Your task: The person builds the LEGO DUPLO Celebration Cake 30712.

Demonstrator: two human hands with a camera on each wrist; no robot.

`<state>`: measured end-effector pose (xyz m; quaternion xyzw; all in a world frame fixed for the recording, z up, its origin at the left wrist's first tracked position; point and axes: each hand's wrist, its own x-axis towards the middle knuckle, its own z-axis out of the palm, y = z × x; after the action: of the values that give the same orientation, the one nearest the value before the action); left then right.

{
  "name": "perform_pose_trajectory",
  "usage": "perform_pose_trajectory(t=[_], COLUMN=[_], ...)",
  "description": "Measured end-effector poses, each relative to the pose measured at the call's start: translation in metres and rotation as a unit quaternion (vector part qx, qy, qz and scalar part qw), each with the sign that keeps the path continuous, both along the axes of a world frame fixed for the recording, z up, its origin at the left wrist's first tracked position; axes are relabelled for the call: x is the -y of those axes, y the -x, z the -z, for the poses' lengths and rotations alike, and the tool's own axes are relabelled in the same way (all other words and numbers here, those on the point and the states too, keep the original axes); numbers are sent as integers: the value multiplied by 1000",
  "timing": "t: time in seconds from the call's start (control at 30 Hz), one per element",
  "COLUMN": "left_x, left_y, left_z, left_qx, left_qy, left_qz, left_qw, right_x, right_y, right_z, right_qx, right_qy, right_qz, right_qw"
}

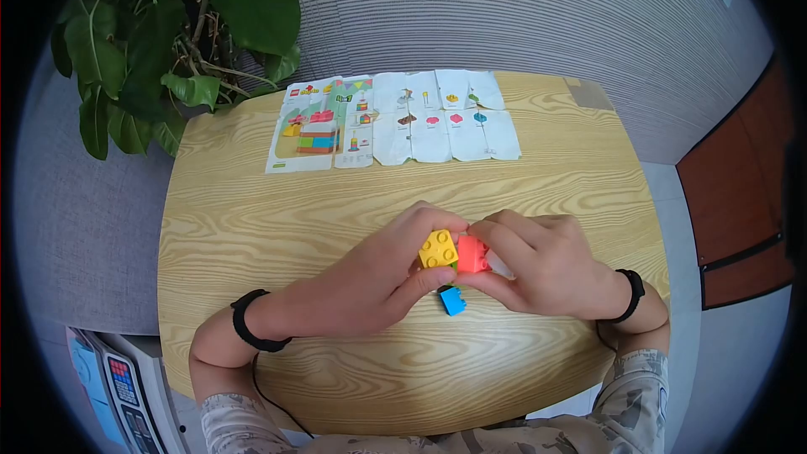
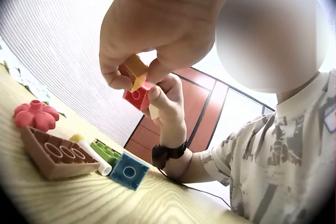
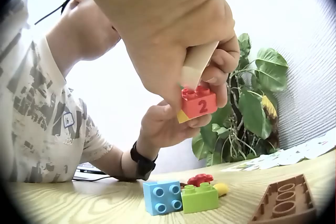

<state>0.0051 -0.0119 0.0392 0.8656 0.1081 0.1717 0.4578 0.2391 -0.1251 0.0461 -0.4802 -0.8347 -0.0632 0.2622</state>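
Note:
My left hand (image 1: pixel 382 265) pinches a yellow brick (image 1: pixel 437 248) with its studs facing up. Against its side sits a red brick (image 1: pixel 471 254), marked with a 2 in the right wrist view. My right hand (image 1: pixel 542 256) holds this red brick and a white brick (image 3: pixel 197 65) at its studded side. Both hands meet above the table. Below them, a blue brick (image 3: pixel 163 199) and a light green brick (image 3: pixel 200 201) stand side by side. A red flower piece (image 2: pixel 37 116) and a brown brick (image 2: pixel 59 154) with its hollow side showing lie nearby.
A white tube-like piece (image 2: pixel 97 157) lies beside the brown brick. An unfolded instruction sheet (image 1: pixel 391 122) is spread along the far edge of the wooden table (image 1: pixel 277 219). A leafy plant (image 1: pixel 181 42) leans in at the far left, by a grey wall (image 1: pixel 521 17).

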Motion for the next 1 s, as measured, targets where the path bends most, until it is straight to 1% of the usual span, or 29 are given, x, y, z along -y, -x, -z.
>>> perform_pose_trajectory(t=[0.03,0.13,0.23,0.27,0.33,0.4,0.5,0.57,0.63,0.73,0.83,0.93,1.0], left_x=[-2,-5,-3,-2,0,0,0,1,5,4,4,-2,-5], left_y=[0,0,1,1,1,2,2,1,-1,0,-1,1,2], left_z=[0,-2,5,5,3,1,-3,-3,-1,-5,-3,2,-8], left_qx=[19,28,92,90,85,19,-77,-71,3,-8,-12,-31,-105], left_qy=[-37,100,259,286,340,315,262,269,319,277,306,325,252], left_qz=[-1,-5,16,20,27,10,22,34,36,31,28,66,93], left_qw=[999,995,961,954,936,949,962,960,947,960,952,943,957], right_x=[0,0,-1,-1,1,1,0,-1,-2,-1,-2,-1,0], right_y=[0,-3,0,1,1,1,2,3,3,3,2,1,2], right_z=[-3,-5,-2,0,-4,-5,-4,-3,-1,2,4,3,1], right_qx=[-6,-39,-74,-84,-49,-24,-10,-8,2,19,17,-4,-14], right_qy=[-7,-47,-96,-112,-122,-143,-177,-181,-189,-181,-175,-151,-127], right_qz=[3,-14,-46,-57,-75,-83,-78,-75,-86,-105,-120,-137,-155], right_qw=[1000,998,992,988,988,986,981,981,978,978,977,979,980])
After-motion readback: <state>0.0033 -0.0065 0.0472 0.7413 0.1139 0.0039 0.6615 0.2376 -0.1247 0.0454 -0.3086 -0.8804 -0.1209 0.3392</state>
